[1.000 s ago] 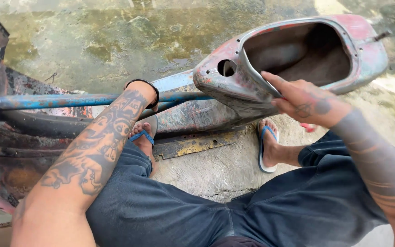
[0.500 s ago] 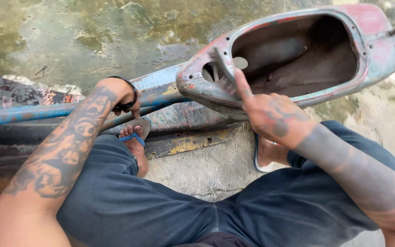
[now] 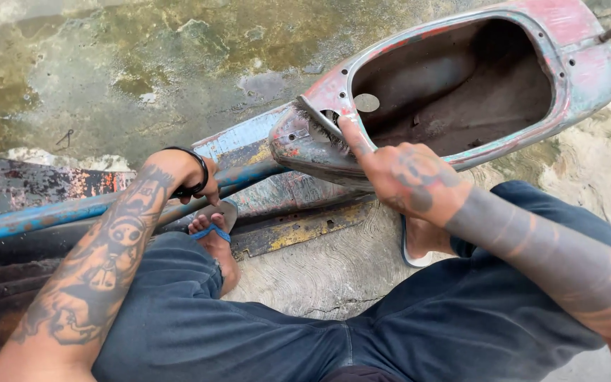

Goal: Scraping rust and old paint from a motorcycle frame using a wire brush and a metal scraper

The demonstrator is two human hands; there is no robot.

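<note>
A: What is the right hand (image 3: pixel 408 177) doing?

B: It is closed around a wire brush with a thin metal handle (image 3: pixel 322 120), forefinger stretched along the handle. The bristles rest on the rounded front of the old scooter body shell, worn metal with patches of red and pale blue paint (image 3: pixel 574 60), just left of the centre of the frame.

A: Where does the shell lie?

B: It fills the upper right of the frame, its dark hollow facing up, and it rests on the stained, wet-looking concrete floor (image 3: pixel 107 64). A small round hole sits beside the brush head.

A: And the left hand (image 3: pixel 196 180)?

B: It is wrapped around a blue painted metal tube with rust showing through (image 3: pixel 51 216), which runs from the left edge towards the shell. A black band circles that wrist.

A: What is near the hands?

B: A flat, yellowish rusted metal strip (image 3: pixel 298 230) lies below the shell in the middle of the frame. The person sits in dark blue shorts (image 3: pixel 249 339) across the lower frame, wearing a blue-strapped sandal (image 3: pixel 213 226) just under the left hand. Peeling dark metal panels (image 3: pixel 37 184) sit at the left edge.
</note>
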